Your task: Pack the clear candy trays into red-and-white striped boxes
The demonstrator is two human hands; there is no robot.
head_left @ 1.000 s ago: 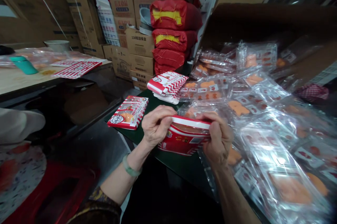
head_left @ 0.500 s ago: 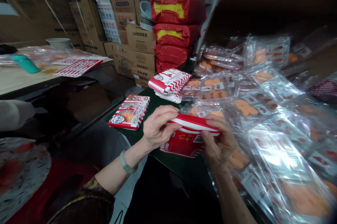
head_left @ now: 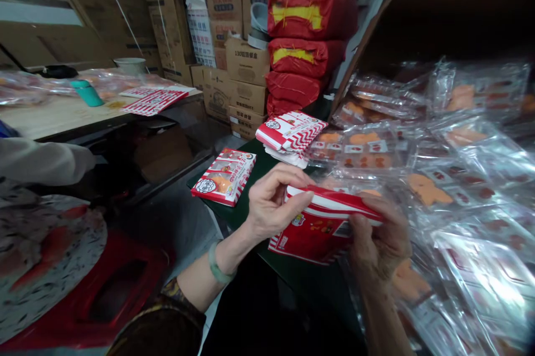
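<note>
Red carton (head_left: 315, 230), far face hidden, is pinched in the grip of left hand (head_left: 271, 203) and right hand (head_left: 382, 239).

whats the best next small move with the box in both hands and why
Probably press along the top edge of the held box: the left grip and right grip hold that edge near its two ends, and the view leaves unclear whether it is fully shut.

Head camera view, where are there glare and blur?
Head view: strong glare on the clear plastic packets at lower right; head view: soft, stretched blur toward the left edge, as on the white patterned fabric; head view: the left hand and the red-and-white cardboard box it grips look sharper.
</note>
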